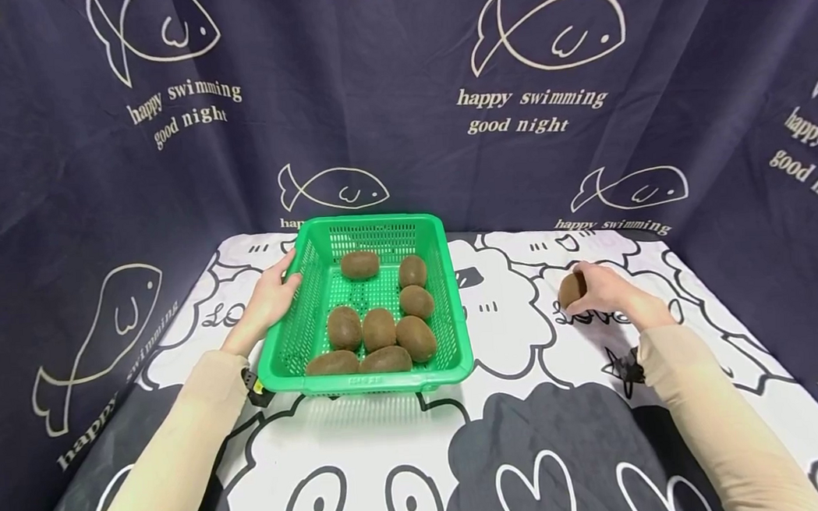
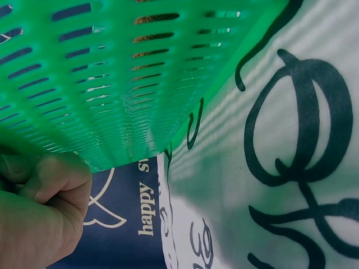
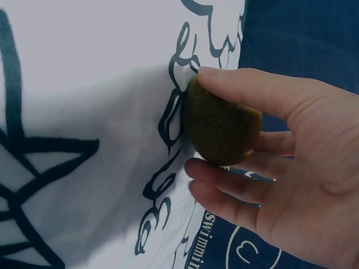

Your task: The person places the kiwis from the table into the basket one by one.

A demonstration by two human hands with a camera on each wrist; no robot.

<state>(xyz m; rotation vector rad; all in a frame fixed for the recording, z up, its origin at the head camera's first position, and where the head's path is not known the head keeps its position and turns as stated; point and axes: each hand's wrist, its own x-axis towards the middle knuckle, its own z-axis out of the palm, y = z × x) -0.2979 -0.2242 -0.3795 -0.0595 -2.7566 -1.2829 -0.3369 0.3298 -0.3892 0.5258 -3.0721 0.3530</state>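
Observation:
A brown kiwi (image 3: pixel 221 123) is held between the thumb and fingers of my right hand (image 1: pixel 604 286), low over the cloth at the right of the head view. On the left, my left hand (image 1: pixel 275 293) grips the side rim of a green plastic basket (image 1: pixel 367 380). In the left wrist view the curled fingers (image 2: pixel 59 176) of that hand lie at the basket's slotted wall (image 2: pixel 112 73). Several kiwis lie inside the basket: one kiwi (image 1: pixel 360 265) near the back, others along the right side, and a cluster with a kiwi (image 1: pixel 378 330) toward the front.
A white and dark patterned cloth (image 1: pixel 513 343) covers the table. Behind it hangs a navy curtain (image 1: pixel 399 92) with fish drawings and lettering, which also runs down both sides. A dark wrist device (image 1: pixel 257 390) sits at the left sleeve, close to the basket's front left corner.

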